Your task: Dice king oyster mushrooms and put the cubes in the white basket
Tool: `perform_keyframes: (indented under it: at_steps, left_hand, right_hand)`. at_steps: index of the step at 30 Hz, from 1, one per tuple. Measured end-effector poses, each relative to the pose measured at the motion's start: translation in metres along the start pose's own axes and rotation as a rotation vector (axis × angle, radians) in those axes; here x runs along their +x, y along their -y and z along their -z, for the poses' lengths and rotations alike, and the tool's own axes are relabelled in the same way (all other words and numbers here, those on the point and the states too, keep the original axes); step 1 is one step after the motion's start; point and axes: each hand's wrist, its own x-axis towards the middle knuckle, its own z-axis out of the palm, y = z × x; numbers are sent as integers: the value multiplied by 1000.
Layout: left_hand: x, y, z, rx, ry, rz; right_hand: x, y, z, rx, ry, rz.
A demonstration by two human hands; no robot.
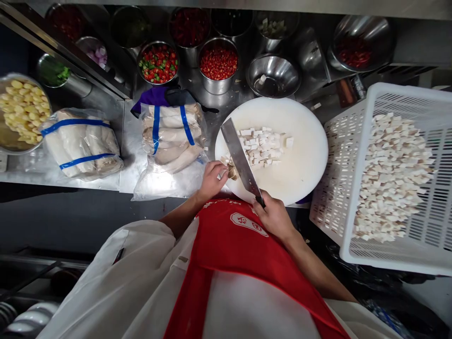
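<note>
My right hand (274, 217) grips the black handle of a cleaver (240, 157), whose broad blade slants up and left over the round white cutting board (307, 155). My left hand (213, 180) is at the board's left edge, thumb and fingers curled at a brownish mushroom piece (232, 172) beside the blade. To the right of the blade lie diced white mushroom cubes (263, 146). Some cubes are partly hidden behind the cleaver.
Right of the board stands a white plastic basket (370, 108) holding diced mushrooms (393, 179). Two bags of whole mushrooms (173, 134) (84, 143) lie to the left. Behind are a steel bowl (273, 77), chopped red chillies (219, 63) and mixed peppers (158, 63) in containers.
</note>
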Motion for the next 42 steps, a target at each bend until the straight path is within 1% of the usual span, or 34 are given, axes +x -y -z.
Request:
perform_keyframes:
  at_steps: [3, 5, 7, 9, 11, 16, 18, 22, 25, 28, 31, 34, 37, 39, 42]
  left_hand:
    - [-15, -1, -3, -60, 64, -31]
    - [-21, 0, -7, -83, 90, -28]
    - [-23, -1, -10, -71, 107, -15]
    - [-22, -2, -12, -19, 115, -4]
    - [-20, -4, -13, 43, 130, -10]
    - [-16, -8, -13, 72, 211, -80]
    - [-15, -7, -13, 65, 202, -52]
    - [-14, -7, -12, 34, 113, 72]
    - [-14, -7, -11, 9, 95, 88]
    - [-15, -7, -12, 13, 91, 74]
    - [-16, -7, -16, 24, 86, 38]
    - [-14, -5, -22, 34, 132, -6]
    - [-11, -5, -25, 75, 170, -25]
    - [-9, -6, -25, 101, 179, -35]
    - [-2, -11, -21, 92, 255, -110]
  right_hand:
    - [-1, 5, -1, -73, 82, 15]
    - [5, 6, -8, -151, 133, 9]
    - [14, 4, -16, -187, 142, 9]
    - [20, 1, -21, -153, 112, 16]
    - [20, -2, -21, -85, 68, 10]
    - [5, -3, -8, 6, -27, -3]
    - [-2, -1, -3, 9, -40, 2]
    - [-10, 2, 1, 9, -44, -24]
    - [-12, 3, 2, 9, -29, -23]
    - [-11, 5, 3, -22, 30, 5]
    - [-7, 8, 0, -129, 94, 17]
    - [-2, 9, -6, -243, 122, 20]
    - [5, 7, -13, -294, 130, 2]
    - [8, 5, -15, -256, 118, 0]
    - [8, 0, -11, -83, 53, -10]
